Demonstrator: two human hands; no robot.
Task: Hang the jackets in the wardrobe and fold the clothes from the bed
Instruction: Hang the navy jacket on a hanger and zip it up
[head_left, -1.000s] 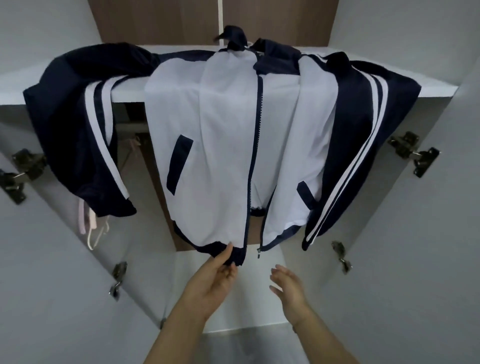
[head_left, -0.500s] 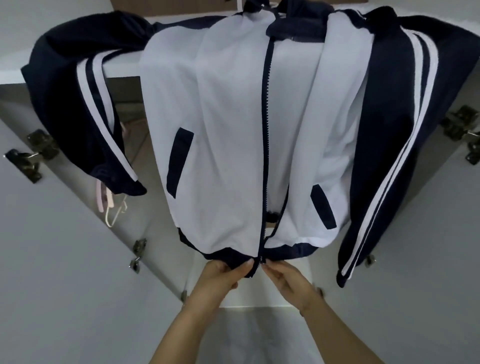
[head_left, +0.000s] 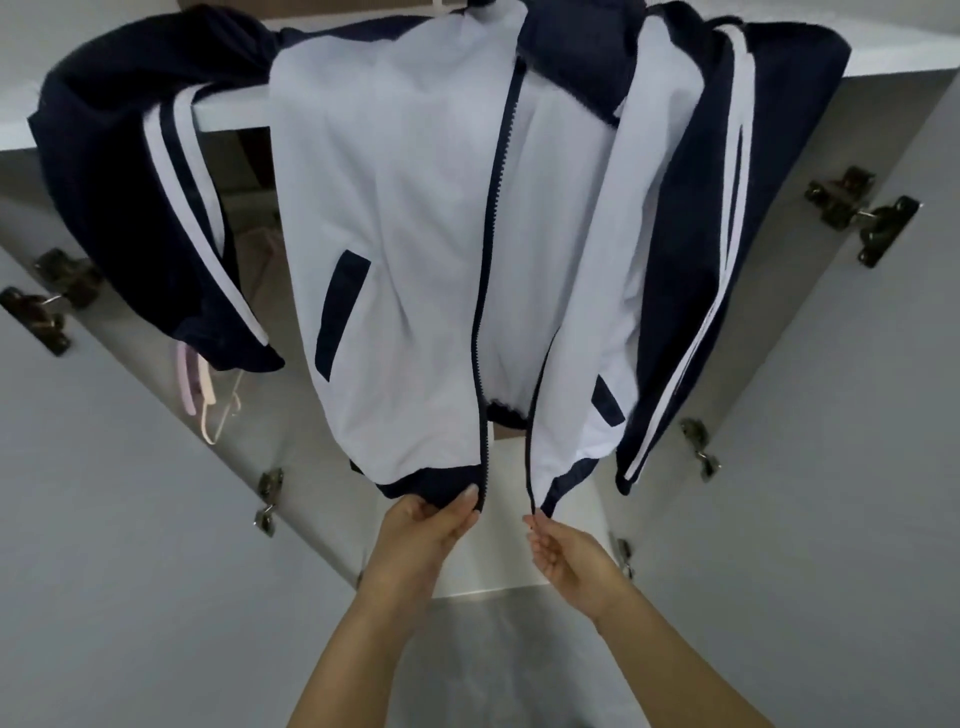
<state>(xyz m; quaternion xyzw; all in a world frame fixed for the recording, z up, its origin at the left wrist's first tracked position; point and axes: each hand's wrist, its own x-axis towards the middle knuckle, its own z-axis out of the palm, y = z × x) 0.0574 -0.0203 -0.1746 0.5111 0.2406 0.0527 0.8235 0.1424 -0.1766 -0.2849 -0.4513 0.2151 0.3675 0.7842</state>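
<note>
the jacket (head_left: 405, 249) hangs at twelve o'clock in the wardrobe, soft and light. the left hand (head_left: 426, 525) grips its navy hem, the right hand (head_left: 566, 551) pinches the zipper end; hold there.

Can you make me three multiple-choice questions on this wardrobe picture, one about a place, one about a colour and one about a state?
1. Where do the pale plastic hangers hang?
A. below the jacket's left-side sleeve
B. on the right door
C. in the right hand

2. What colour are the sleeves of the white zip-front jacket?
A. red
B. navy with white stripes
C. green

3. How is the jacket's zip?
A. closed to the collar
B. open at the bottom
C. missing

Answers:
1 A, they show under the dark cuff.
2 B, both sleeves are navy, striped white.
3 B, the left hand and right hand hold the two hem ends apart.
</note>
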